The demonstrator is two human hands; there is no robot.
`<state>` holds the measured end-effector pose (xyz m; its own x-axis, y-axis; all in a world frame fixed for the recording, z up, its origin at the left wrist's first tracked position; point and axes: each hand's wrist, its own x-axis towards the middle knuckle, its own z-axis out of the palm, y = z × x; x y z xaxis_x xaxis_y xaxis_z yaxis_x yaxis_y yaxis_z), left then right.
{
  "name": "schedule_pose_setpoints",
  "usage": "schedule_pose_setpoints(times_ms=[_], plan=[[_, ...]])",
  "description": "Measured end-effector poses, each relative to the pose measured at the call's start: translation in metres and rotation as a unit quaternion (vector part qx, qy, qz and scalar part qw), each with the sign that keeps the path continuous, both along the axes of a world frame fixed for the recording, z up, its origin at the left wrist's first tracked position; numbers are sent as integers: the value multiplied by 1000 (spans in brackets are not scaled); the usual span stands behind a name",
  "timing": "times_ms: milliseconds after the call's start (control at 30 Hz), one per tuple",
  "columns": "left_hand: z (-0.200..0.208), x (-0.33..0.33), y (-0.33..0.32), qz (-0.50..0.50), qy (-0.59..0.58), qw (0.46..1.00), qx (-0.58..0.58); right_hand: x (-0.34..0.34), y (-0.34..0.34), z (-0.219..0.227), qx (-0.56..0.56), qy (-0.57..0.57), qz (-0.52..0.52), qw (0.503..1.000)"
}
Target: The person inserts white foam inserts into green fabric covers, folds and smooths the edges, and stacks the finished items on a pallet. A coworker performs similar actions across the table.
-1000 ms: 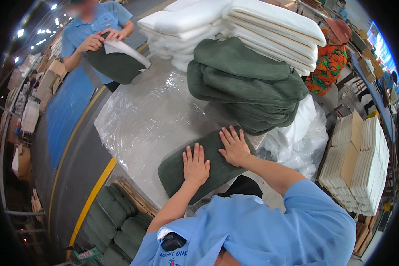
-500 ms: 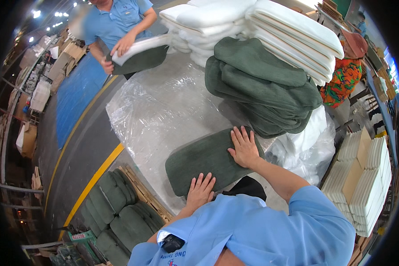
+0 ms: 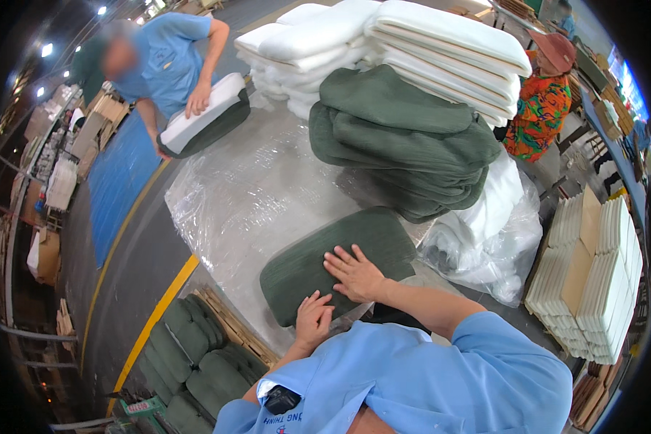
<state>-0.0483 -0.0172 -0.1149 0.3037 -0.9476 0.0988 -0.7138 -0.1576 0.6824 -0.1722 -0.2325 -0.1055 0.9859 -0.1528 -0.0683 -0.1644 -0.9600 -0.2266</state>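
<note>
The person's right hand (image 3: 358,278) lies palm down on the upper face of a dark green cushion (image 3: 322,239), its fingers open, extended and slightly spread, gripping nothing. The left hand (image 3: 315,322) is at the cushion's near edge with its fingers loosely bent; whether they pinch the fabric cannot be told. The two hands are close together, fingertips near each other. The cushion rests flat on a table (image 3: 239,188) covered with clear plastic film, at the side nearest the person. Just beyond it is a heap of dark green covers (image 3: 405,130), with stacked white pads (image 3: 448,54) behind. A clear plastic bag (image 3: 510,249) with white material is to the right of the heap. Across the table at far left, a co-worker (image 3: 163,61) in a blue shirt handles a white pad (image 3: 210,105) partly inside a green cover (image 3: 220,126). Further green cushions (image 3: 195,347) are stacked at lower left, beside the table.
</note>
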Motion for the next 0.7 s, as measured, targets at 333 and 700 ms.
schedule_pose_setpoints(times_ms=[333,700], plan=[[12,26,-70,132,-252,957,60,-55,28,-4,77,-59,47,994],[16,34,-1,231,-139,961,-63,-47,-91,16,140,-288,-335,886]])
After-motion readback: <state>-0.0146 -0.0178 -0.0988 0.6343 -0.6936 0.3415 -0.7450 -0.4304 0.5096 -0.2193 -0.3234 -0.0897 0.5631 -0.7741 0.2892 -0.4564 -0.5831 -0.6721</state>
